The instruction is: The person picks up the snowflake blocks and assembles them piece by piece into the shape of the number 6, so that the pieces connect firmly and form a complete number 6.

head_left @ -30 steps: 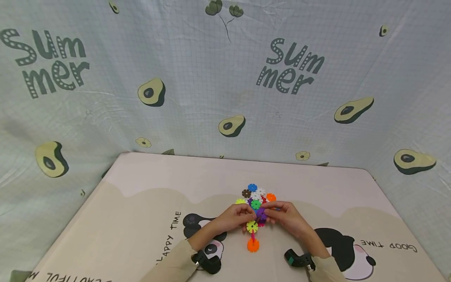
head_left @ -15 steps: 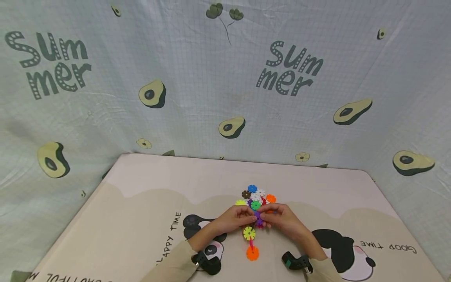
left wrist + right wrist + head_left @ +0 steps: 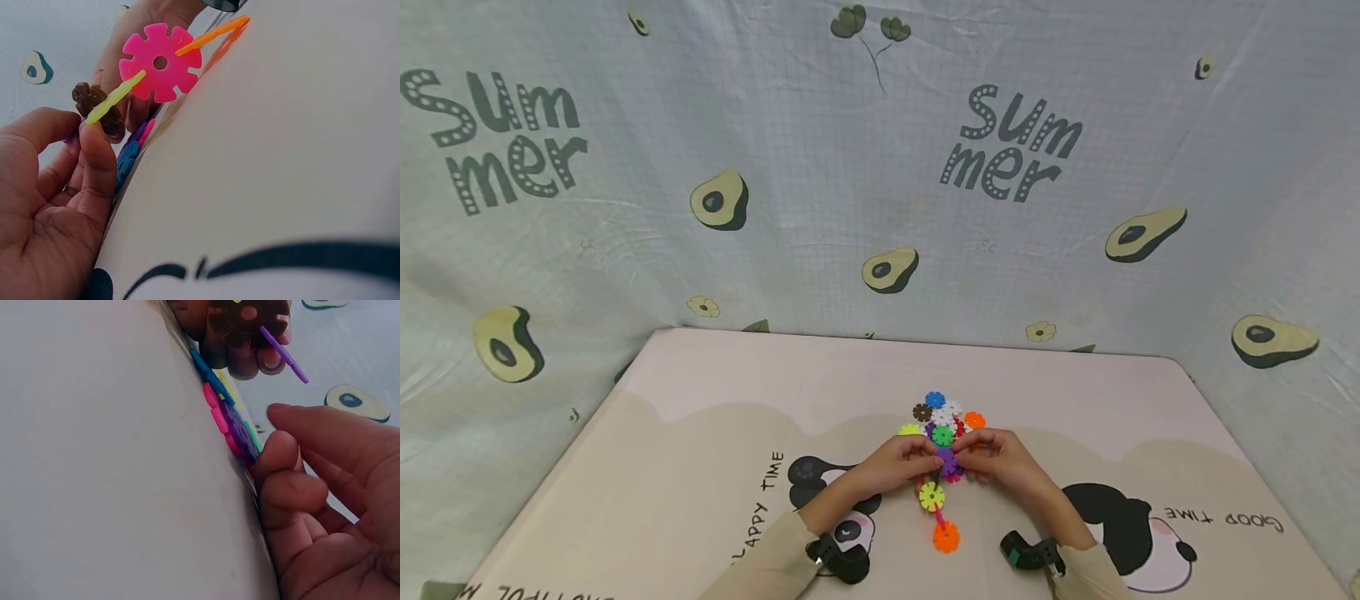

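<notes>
Thumb and index finger of my left hand (image 3: 895, 467) pinch one end of a chain of interlocking plastic discs. A purple disc (image 3: 948, 462) is slotted onto a brown disc (image 3: 87, 95) at that end. From there hang a yellow disc (image 3: 932, 497), a pink disc (image 3: 139, 59) and an orange disc (image 3: 946, 537). My right hand (image 3: 1003, 467) is just right of the purple disc. In the right wrist view, a gap shows between its thumb and index finger, with nothing between them and the purple disc (image 3: 286, 357) apart from them.
Behind the hands lies a cluster of loose discs, among them a blue disc (image 3: 935, 400), a green disc (image 3: 942, 436) and an orange disc (image 3: 974, 420). A panda-print cloth (image 3: 700, 450) covers the table, with an avocado-print curtain (image 3: 805, 192) behind it.
The chain has come slightly nearer to me, and its orange end has swung to the right. The purple disc has shifted left and turned, away from the right fingers.
</notes>
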Demonstrator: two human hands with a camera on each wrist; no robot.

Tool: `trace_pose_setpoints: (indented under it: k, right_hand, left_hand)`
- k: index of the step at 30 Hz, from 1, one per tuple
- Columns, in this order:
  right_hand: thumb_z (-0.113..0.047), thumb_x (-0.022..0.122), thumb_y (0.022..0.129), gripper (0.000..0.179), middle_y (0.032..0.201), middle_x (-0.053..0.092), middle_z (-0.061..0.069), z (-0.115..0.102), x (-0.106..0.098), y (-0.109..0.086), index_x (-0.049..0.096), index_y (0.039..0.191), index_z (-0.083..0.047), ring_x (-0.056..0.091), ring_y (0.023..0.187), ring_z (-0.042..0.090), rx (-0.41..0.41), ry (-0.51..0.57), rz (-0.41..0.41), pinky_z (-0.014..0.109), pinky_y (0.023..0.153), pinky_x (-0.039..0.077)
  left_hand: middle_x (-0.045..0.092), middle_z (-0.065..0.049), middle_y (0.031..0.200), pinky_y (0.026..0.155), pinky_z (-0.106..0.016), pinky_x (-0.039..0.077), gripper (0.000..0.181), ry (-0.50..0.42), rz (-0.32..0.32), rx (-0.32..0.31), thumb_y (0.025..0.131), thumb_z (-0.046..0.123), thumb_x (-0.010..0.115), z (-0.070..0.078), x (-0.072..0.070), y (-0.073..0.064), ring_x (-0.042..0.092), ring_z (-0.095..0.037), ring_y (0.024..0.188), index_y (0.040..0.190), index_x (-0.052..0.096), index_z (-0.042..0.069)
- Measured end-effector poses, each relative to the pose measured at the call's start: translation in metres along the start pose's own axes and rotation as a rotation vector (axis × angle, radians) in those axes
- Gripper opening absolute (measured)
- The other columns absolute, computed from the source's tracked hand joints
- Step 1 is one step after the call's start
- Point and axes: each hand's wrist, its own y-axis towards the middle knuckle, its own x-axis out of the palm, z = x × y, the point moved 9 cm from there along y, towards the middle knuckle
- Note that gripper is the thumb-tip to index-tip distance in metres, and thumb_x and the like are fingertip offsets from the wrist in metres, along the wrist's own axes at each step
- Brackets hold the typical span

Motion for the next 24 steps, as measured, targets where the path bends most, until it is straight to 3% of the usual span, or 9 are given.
trace_pose_setpoints:
  k: [8,16,24]
  right_hand:
    - [-0.004,0.073,0.085,0.036,0.083,0.064,0.008,-0.0047,0.0011,-0.0006,0.063,0.116,0.011,0.050,0.061,0.006,-0.058,-0.177,-0.022,0.017,0.055,0.043]
    - [-0.003,0.074,0.084,0.024,0.067,0.058,-0.001,-0.0035,0.0005,0.0005,0.065,0.102,0.010,0.048,0.057,0.004,-0.072,-0.211,-0.021,0.017,0.053,0.041]
    - [-0.005,0.076,0.083,0.028,0.067,0.057,0.003,-0.0060,0.0009,-0.0007,0.066,0.105,0.007,0.046,0.054,0.004,-0.055,-0.258,-0.039,0.017,0.052,0.040]
  left_hand:
    - [0.057,0.001,0.075,0.061,-0.016,0.047,0.020,-0.002,0.007,-0.009,0.099,0.010,0.056,-0.0021,-0.0011,0.0017,0.053,-0.006,0.062,0.102,0.060,-0.009]
    - [0.057,0.000,0.075,0.060,-0.016,0.047,0.020,-0.014,0.022,-0.012,0.099,0.010,0.056,-0.0016,-0.0020,0.0017,0.054,-0.007,0.062,0.103,0.061,-0.009]
    - [0.057,0.001,0.074,0.060,-0.016,0.047,0.021,-0.012,0.029,-0.022,0.099,0.011,0.057,-0.0029,-0.0028,0.0015,0.054,-0.007,0.061,0.103,0.061,-0.009]
